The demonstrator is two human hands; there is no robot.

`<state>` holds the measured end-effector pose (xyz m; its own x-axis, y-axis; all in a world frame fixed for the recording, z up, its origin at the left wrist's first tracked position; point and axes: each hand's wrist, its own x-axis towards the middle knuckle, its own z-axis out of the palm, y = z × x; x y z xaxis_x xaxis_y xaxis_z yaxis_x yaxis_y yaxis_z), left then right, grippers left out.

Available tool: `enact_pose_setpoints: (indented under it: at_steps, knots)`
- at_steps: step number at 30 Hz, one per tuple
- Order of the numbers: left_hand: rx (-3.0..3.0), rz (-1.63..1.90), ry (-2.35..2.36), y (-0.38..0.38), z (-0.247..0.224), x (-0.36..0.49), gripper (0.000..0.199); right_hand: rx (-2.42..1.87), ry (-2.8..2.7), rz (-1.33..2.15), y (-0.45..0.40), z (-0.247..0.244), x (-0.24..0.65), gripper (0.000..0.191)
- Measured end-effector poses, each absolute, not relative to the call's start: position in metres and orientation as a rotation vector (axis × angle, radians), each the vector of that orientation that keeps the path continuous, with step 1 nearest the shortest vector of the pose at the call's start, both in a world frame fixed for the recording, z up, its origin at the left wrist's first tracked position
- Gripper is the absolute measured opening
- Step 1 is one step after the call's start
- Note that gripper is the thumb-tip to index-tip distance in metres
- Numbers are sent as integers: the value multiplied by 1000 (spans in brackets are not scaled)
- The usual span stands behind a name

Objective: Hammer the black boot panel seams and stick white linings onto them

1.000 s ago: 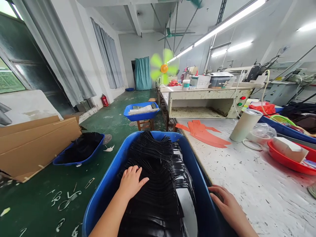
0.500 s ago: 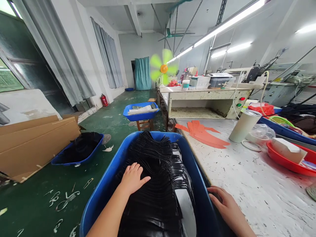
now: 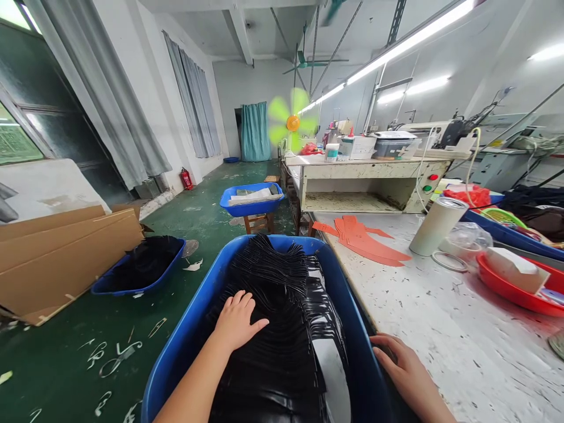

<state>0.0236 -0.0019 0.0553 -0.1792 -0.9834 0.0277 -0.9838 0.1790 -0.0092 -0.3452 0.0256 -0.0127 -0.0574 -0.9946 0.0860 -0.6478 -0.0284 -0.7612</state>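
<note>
A deep blue tub in front of me holds rows of overlapping thin black pieces, glossy and leather-like, with some pale undersides showing along the right. My left hand lies on these pieces, palm down, with its fingers and thumb apart. At the edge of the white worktable, close by the tub's right rim, rests my right hand. Its fingers are lightly bent and its thumb stands off from them; nothing shows between them. The fingertips reach the narrow gap beside the tub.
Orange-red cut pieces, a pale cylinder and a red basin are on the worktable. Ahead, another blue tub sits on a stool. Left are cardboard and a blue tray of black material. A green fan spins ahead.
</note>
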Motion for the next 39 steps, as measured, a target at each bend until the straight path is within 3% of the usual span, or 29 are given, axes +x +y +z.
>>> enact_pose_setpoints:
  at_steps: [9,22,29,39]
  knots:
    - [1994,52,-2370,-1,49,26,61,-1737,1740,-905,26,-17,-347,42]
    - [1782,-51,-2591,-42,66,23,46,-1706,1771,-898,26,-16,-345,42]
    - [1833,62,-2462,-47,45,28,61,-1662,1774,-912,25,-19,-346,44]
    - [1772,160,-2555,-52,50,27,28,-1587,1787,-905,21,-30,-349,46]
